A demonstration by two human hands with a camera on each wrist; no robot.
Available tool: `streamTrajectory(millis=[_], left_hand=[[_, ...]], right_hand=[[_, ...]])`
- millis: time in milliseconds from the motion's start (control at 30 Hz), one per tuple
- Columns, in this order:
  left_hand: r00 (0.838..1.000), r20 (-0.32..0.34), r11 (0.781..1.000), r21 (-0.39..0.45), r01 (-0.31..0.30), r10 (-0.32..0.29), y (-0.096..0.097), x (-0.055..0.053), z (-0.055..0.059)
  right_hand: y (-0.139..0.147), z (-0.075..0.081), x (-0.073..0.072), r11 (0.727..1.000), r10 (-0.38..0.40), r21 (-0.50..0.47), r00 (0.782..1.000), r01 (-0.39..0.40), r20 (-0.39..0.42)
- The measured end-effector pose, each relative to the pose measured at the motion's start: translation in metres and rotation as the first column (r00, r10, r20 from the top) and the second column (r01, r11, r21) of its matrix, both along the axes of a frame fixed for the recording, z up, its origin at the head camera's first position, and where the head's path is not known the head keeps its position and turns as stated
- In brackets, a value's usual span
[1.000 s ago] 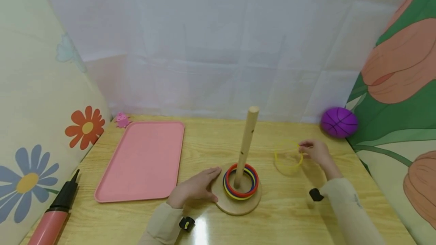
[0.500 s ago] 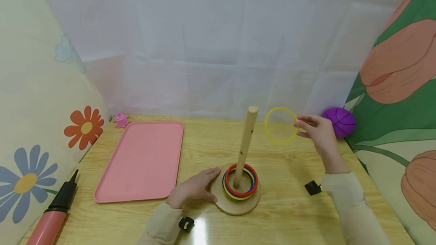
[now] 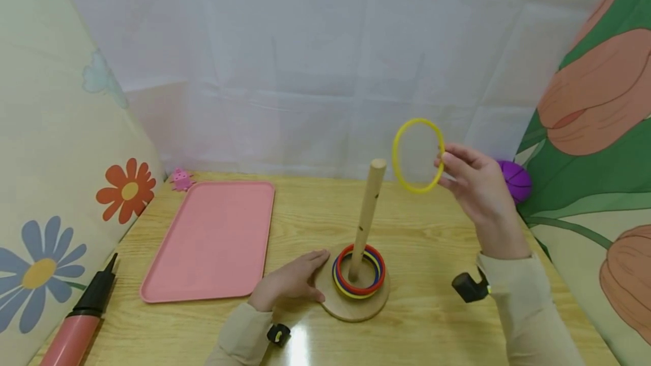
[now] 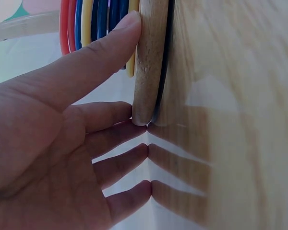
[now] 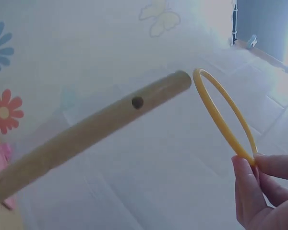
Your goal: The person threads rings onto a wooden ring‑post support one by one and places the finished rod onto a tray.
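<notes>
Between thumb and fingers my right hand point(image 3: 480, 191) pinches the edge of a yellow ring point(image 5: 216, 117). This ring is tilted up in the air, just right of the top of a wooden peg point(image 3: 369, 210) and apart from it. The peg rises from a round wooden base point(image 3: 351, 312). Around its foot lies a stack of red, blue and yellow rings point(image 4: 86, 24). At the base's left side, my left hand point(image 3: 295, 280) lies with thumb extended onto the rim and fairly straight fingertips touching the edge and the table.
A pink tray point(image 3: 211, 242) lies on the left of the wooden table point(image 3: 305, 208), with a small pink toy point(image 3: 181, 179) behind it. A pink and black pump point(image 3: 81, 315) is at front left. A purple ball point(image 3: 517, 182) sits at the back right, partly hidden.
My right hand has lifted the yellow ring from low over the table to about the peg top's height, tilting it up. My left hand and the ring stack stay put.
</notes>
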State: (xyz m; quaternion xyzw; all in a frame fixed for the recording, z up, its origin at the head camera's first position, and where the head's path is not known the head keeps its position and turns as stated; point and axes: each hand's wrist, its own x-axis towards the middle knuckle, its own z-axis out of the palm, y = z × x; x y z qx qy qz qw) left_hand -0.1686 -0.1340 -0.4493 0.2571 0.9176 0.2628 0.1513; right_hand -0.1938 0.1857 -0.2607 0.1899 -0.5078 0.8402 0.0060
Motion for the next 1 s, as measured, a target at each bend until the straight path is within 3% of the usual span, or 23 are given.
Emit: streamTrajectory(millis=[133,267,433,567,700,1000], left_hand=[[1.000,-0.007,1.000,0.001,0.002,-0.002,0.000,0.000,0.000],[1.000,-0.012,1.000,0.001,0.010,-0.010,0.000,0.001,0.002],[1.000,-0.006,1.000,0.004,0.012,-0.012,0.000,0.002,0.003],[1.000,-0.007,1.000,0.002,0.011,-0.011,0.000,0.001,0.003],[1.000,-0.008,1.000,-0.002,0.010,-0.011,-0.001,0.000,0.003],[1.000,-0.010,1.000,-0.005,0.009,-0.009,0.000,0.000,0.001]], right_hand=[[-0.013,0.002,0.004,0.999,0.026,0.035,1.000,-0.026,0.001],[-0.023,-0.005,0.001,0.993,0.041,0.107,0.998,-0.046,0.054],[-0.031,-0.020,-0.003,0.959,0.050,0.274,0.993,-0.078,0.110],[-0.033,-0.037,-0.007,0.899,0.039,0.426,0.989,-0.096,0.142],[-0.032,-0.058,-0.011,0.819,0.019,0.563,0.986,-0.110,0.165],[-0.035,-0.111,-0.017,0.647,0.021,0.746,0.982,-0.157,0.188]])
